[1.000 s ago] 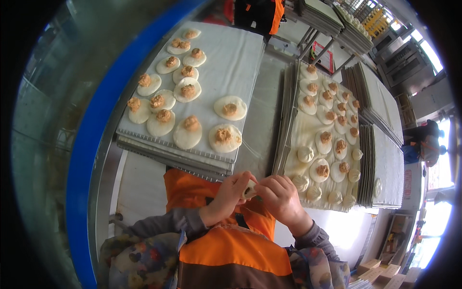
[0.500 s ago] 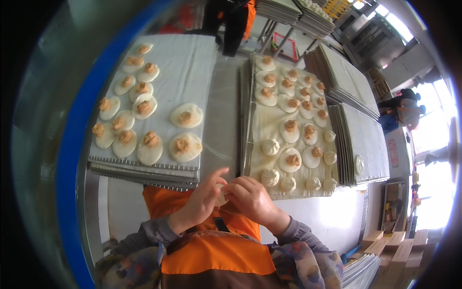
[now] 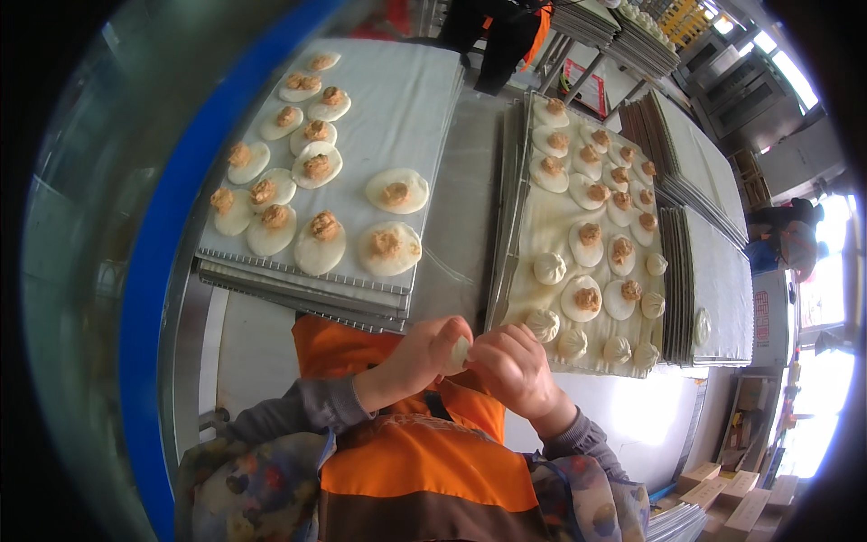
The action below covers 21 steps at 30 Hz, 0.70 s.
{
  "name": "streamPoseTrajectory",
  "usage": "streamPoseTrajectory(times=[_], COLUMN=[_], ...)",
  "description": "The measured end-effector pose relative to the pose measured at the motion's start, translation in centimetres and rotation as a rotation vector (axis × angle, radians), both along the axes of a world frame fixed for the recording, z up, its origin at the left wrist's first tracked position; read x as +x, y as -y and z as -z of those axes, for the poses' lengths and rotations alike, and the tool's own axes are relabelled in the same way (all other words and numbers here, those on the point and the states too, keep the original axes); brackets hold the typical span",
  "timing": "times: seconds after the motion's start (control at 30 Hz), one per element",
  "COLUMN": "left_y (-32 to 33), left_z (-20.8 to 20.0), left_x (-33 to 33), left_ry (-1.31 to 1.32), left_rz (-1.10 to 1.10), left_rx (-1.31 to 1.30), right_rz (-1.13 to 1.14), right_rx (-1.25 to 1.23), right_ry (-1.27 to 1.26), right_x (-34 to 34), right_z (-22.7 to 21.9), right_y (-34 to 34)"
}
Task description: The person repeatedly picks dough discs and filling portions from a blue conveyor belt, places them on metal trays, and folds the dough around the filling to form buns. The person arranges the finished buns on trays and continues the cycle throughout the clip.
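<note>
Grey metal table (image 3: 468, 208) shows as a long strip between the left tray (image 3: 397, 108), dotted with dough rounds (image 3: 320, 259) under filling (image 3: 324, 226), and the right tray (image 3: 539, 217), which also bears pleated buns (image 3: 549, 267). Blue edging (image 3: 181, 226) curves along the far left; stacked trays (image 3: 713, 280) stand right of everything. By the near edges, before the orange apron (image 3: 424, 465), the left hand (image 3: 411, 363) and right hand (image 3: 515, 366) have fingers curled around one small dough piece (image 3: 459, 355).

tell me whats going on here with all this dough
A person holds a small dough bun between the left hand and right hand. The left tray bears open dough rounds topped with orange-pink filling. The right tray bears more of these, plus pleated, closed buns toward its near end.
</note>
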<state>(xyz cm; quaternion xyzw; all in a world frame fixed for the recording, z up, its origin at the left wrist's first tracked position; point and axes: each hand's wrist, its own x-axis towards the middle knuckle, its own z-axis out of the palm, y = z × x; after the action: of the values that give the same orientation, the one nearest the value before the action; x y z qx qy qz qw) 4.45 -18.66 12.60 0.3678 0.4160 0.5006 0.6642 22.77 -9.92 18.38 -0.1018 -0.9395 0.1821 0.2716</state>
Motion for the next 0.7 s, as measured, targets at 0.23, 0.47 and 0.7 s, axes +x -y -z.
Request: streamPoseTrajectory(times=[0.23, 0.47, 0.7], left_y=[1.6, 1.5, 0.1], left_z=[0.0, -0.7, -1.5], left_x=[0.0, 0.1, -0.5], left_ry=[-0.162, -0.059, 0.301], left_rz=[-0.066, -0.034, 0.146], left_rx=[0.216, 0.043, -0.383], right_rz=[0.065, -0.029, -0.053], right_rx=[-0.224, -0.139, -0.142], right_ry=[-0.07, 0.019, 0.0], right_x=[0.0, 0.9, 0.6], right_z=[0.5, 0.0, -1.0], right_y=[0.3, 0.3, 0.5])
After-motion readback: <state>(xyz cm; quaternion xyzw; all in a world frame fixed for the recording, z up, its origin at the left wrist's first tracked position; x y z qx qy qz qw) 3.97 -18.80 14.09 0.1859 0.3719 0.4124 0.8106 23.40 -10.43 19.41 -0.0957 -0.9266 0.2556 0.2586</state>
